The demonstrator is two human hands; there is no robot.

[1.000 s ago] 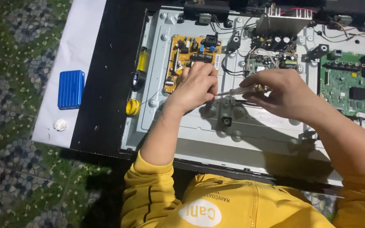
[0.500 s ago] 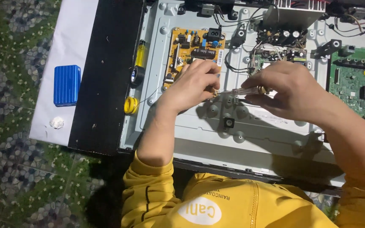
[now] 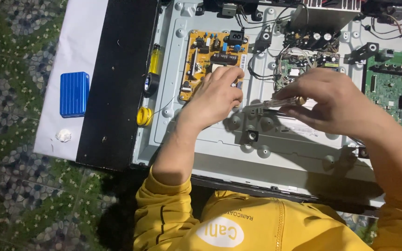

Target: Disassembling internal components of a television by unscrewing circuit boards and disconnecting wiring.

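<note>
My left hand (image 3: 216, 96) lies with bent fingers on the lower right corner of the yellow power board (image 3: 201, 60); whatever is under the fingers is hidden. My right hand (image 3: 333, 104) grips a screwdriver (image 3: 278, 102) with a clear handle. It is held almost level, and its tip points left towards my left hand, just above the grey metal back panel (image 3: 280, 148) of an opened flat screen. The two hands are a short gap apart.
A green main board (image 3: 394, 90) sits at the right, and a smaller board with capacitors (image 3: 310, 39) at the top. On the black bezel (image 3: 117, 79) lie a yellow-handled tool (image 3: 155, 58), a black tape roll (image 3: 151, 83) and a yellow roll (image 3: 144, 116). A blue case (image 3: 74, 94) rests on white sheet.
My left hand has slid slightly up and left onto the corner of the yellow board. My right hand keeps its hold on the screwdriver in nearly the same place.
</note>
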